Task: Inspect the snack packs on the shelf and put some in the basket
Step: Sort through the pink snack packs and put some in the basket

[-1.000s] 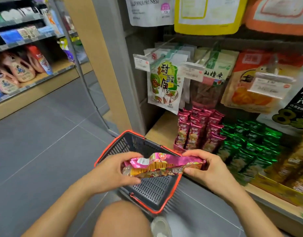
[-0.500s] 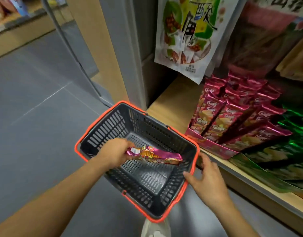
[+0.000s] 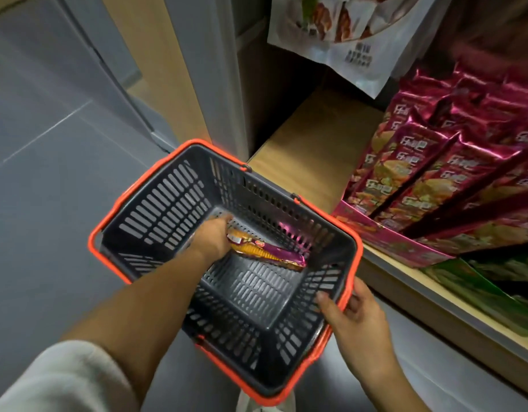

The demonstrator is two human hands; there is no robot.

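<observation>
Nearest to me, on the left, is my pale sleeve [image 3: 57, 379]. On the right, my right hand [image 3: 355, 319] grips the near right corner of the basket [image 3: 114, 209]. The thumb lies inside the orange rim and the fingers [image 3: 356, 297] curl round the outside.

A bit farther in, my left hand [image 3: 212, 237] reaches down into the basket. It holds the left end of the snack pack [image 3: 268, 252], a long pink and orange pack. The pack's end is tucked under the hand, so the fingers look pinched on it. The back of the hand hides them, though, so I may be wrong. The pack is low in the basket, toward its far side. Its right end points at the far right wall. I can't tell if it is lying on the bottom yet.

The job right now is to set this pack down. To do it well, I should go low until the pack lies flat, then let go gently. I should lift the hand straight up so it does not drag the pack along. The right hand should keep the basket steady.

Farther off on the right is the shelf [image 3: 310, 144]. More pink packs [image 3: 435, 162] stand there in a pink box [image 3: 390, 239], with green packs [image 3: 495, 281] beside it. A big white bag [image 3: 346, 34] hangs above them.
</observation>
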